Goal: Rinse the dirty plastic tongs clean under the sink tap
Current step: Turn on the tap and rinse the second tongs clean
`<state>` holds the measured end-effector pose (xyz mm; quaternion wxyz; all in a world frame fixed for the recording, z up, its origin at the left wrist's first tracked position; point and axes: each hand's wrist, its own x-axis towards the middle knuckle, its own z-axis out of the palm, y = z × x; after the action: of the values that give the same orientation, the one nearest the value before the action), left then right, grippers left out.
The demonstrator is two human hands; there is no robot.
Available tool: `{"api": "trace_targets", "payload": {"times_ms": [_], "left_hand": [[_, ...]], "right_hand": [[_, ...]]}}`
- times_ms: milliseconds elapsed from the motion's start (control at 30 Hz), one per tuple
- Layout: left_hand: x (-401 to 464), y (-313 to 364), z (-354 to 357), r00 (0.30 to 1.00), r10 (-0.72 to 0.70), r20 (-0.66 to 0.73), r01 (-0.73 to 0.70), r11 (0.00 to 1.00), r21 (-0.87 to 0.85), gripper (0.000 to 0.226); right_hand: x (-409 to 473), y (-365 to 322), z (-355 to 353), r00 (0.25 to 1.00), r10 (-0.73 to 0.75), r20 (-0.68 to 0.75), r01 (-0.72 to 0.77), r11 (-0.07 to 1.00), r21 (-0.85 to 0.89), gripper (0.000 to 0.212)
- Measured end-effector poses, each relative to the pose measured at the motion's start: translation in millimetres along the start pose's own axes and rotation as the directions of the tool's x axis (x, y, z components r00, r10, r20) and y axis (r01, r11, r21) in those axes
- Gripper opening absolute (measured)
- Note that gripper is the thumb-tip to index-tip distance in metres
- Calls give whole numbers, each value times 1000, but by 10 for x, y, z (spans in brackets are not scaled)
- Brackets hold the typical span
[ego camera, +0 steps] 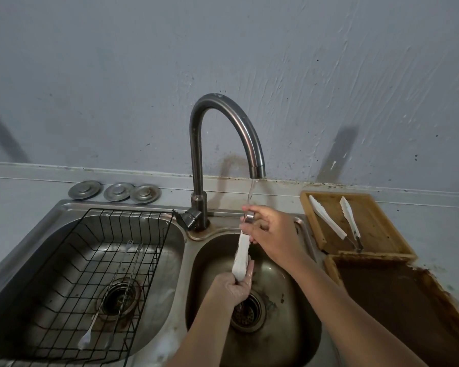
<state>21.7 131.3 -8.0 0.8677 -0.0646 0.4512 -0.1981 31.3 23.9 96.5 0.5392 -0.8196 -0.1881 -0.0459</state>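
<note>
White plastic tongs (242, 254) stand almost upright over the right sink basin (289, 295). My right hand (270, 231) grips their metal hinge end at the top, where the thin water stream (251, 190) from the curved tap (223, 144) lands. My left hand (235, 286) is wrapped around the lower tip end, wet and slightly soapy. The drain strainer (248, 311) lies just below my left hand.
A black wire rack (64, 287) with long-handled utensils (112, 290) fills the left basin. Three metal drain lids (114, 191) lie behind it. Right of the sink, a wooden tray (376, 229) holds two more tongs (337, 221); a second, dark tray (398, 308) sits nearer.
</note>
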Motion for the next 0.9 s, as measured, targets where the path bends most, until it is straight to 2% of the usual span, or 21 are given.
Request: {"api": "trace_targets", "payload": {"times_ms": [100,267,433,533,600,633,700,733,800,867,900], "left_hand": [[-35,-31,3,998,-55,4,55,998,-37,38],[-96,-59,46,998,-55,9,56,997,-52,36],[-111,-51,54,996,72,44,-73,997,14,36],[-169,29,5,983,182,15,-182,980,74,33],[-217,129,-42,957,290,-12,-284,944,168,35],[-231,196,-53,937,349,-27,-336,917,216,36],[-234,315,-34,888,457,-56,-420,854,308,37],[-249,346,-10,862,505,-49,-457,815,356,38],[-297,368,40,809,588,-17,-521,730,442,38],[-366,364,76,775,632,-2,-545,670,504,29],[-415,355,88,766,642,15,-545,638,544,22]], "right_hand": [[27,29,53,998,-52,-38,53,998,28,39],[48,3,95,988,-123,-93,124,992,2,36],[45,-11,78,979,-149,-142,151,989,3,31],[62,7,-8,969,-226,-100,201,956,-213,27],[78,53,-100,957,-289,36,274,849,-452,20],[84,94,-119,938,-317,142,339,751,-567,18],[50,181,-68,888,-301,348,459,542,-704,31],[5,205,-4,875,-245,418,484,477,-734,36],[-81,226,136,873,-132,470,483,371,-793,44],[-125,281,247,884,-97,458,466,275,-841,54],[-135,310,287,889,-90,449,456,263,-850,53]]}}
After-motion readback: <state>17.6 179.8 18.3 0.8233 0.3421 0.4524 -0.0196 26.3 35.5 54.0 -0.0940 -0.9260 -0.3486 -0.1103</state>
